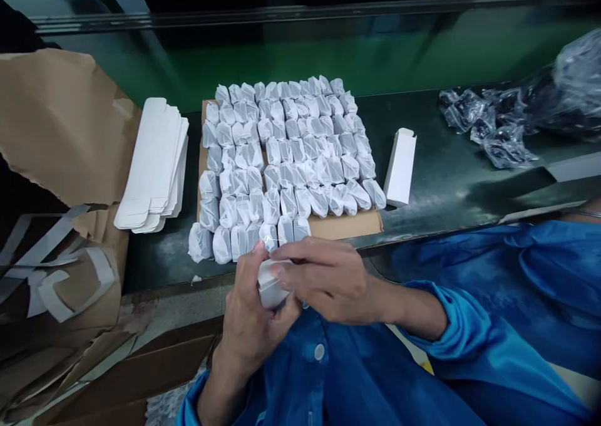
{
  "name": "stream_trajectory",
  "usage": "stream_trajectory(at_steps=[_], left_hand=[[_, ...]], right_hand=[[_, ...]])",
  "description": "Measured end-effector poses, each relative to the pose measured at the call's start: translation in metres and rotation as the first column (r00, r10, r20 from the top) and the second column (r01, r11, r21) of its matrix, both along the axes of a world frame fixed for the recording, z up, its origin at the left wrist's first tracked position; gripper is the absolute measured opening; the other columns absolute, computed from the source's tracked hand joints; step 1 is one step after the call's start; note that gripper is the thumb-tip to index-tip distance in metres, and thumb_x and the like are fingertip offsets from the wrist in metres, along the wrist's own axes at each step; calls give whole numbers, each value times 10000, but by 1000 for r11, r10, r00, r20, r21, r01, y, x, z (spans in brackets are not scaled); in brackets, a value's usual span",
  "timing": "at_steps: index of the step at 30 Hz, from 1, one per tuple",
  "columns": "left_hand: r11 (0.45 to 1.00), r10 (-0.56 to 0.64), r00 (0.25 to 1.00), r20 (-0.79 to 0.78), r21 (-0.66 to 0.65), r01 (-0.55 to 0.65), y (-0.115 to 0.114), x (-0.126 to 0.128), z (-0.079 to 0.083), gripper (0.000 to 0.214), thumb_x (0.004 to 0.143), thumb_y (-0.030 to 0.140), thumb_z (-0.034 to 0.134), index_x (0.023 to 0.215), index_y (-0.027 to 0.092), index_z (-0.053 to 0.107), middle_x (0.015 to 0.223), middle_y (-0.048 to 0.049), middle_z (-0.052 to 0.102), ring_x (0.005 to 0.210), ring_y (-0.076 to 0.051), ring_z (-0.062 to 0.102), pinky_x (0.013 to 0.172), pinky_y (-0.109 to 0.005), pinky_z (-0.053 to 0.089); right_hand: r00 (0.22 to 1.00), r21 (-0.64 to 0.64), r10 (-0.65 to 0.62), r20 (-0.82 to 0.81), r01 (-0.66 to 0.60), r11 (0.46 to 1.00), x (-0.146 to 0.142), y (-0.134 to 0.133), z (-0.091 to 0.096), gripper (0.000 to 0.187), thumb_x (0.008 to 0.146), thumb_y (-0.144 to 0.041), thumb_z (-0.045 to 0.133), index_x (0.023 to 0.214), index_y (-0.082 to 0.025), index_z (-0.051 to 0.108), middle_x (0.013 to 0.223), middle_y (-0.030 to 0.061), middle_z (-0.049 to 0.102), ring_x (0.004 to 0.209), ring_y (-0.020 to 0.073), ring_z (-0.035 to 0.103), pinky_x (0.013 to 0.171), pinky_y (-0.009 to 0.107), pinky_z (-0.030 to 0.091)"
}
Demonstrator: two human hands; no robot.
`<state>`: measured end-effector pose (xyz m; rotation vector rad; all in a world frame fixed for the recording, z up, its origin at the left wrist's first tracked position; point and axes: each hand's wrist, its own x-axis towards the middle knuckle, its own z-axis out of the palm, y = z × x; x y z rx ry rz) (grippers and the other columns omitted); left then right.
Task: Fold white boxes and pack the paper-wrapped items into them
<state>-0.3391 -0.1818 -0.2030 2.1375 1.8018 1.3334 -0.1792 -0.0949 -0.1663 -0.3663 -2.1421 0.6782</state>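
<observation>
My left hand (251, 316) is closed around a small white box (270, 288), held close to my chest. My right hand (323, 275) rests on the same box from the right, with its fingers curled over the top edge. Just beyond both hands lie rows of many small white-wrapped pieces (286, 163) on a cardboard sheet (347, 225). One wrapped piece (268, 235) sits right above my left fingertips. Blue sleeves cover both forearms.
A stack of flat white box blanks (154, 163) lies left of the sheet. An assembled white box (400, 166) lies to its right. Clear bags of dark parts (507, 125) sit far right. Torn brown cardboard (61, 125) and paper strips fill the left side.
</observation>
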Motion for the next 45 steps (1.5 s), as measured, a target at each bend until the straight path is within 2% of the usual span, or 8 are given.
stream_trajectory(at_steps=[14,17,22,27,32,35,38,45], left_hand=[[973,-72,993,92,-214,90,-23,9,-8,912,850,400,683,1584,218,174,1406,-169,507,1186,-269,610,852,-330,571],[991,69,968,242,-130,-39,-20,14,-9,813,786,356,764,1487,238,370,1332,-126,559,1101,-252,651,864,-351,577],[934,271,737,619,18,-358,-1,7,-3,465,921,330,614,1345,251,439,1184,-61,598,801,-172,690,632,-332,605],[987,91,995,-31,136,-86,-6,-18,16,722,797,479,758,1419,263,462,1380,-120,571,1250,-306,583,1087,-517,457],[963,-266,802,-535,-191,191,-29,-31,14,526,906,440,643,1343,162,554,1035,-86,754,846,-202,729,792,-288,549],[946,-218,940,-264,-293,138,-42,-30,-3,434,932,504,557,1225,187,591,916,-51,769,720,-188,738,580,-246,544],[864,-191,965,182,-436,253,-53,-21,-22,466,889,485,603,1266,213,565,995,-68,765,795,-224,755,641,-279,601],[871,-22,523,852,-240,428,-59,4,-43,631,873,349,638,1449,325,383,1113,-96,685,871,-265,734,635,-387,640]], right_hand=[[994,144,-102,42,95,985,3,-28,-26,206,944,-150,531,1090,-126,675,1216,114,707,891,167,692,690,281,561],[1000,-124,5,24,-2,992,7,-29,-24,353,988,-275,544,1317,-151,563,1325,125,652,1102,177,673,850,282,564],[954,-603,153,258,35,797,20,-35,-20,774,859,-492,705,1508,-220,383,1430,120,574,1117,219,667,877,318,544],[825,-704,371,426,45,708,32,-17,-6,439,931,-296,603,1353,-178,569,1077,53,742,816,167,682,701,262,481],[835,-480,237,497,37,876,32,4,-2,336,963,-406,591,1198,-173,644,942,38,723,758,145,641,656,241,445],[775,54,-291,561,316,947,30,14,-17,295,1019,-205,448,1262,-178,613,993,78,683,842,177,612,682,279,443],[726,465,-400,560,124,876,27,22,-34,358,975,-55,395,1252,-155,599,964,101,631,851,205,559,657,305,423],[739,574,-309,598,-126,809,39,30,-38,202,994,-149,446,1132,-159,593,1220,133,601,1038,245,546,754,346,461]])
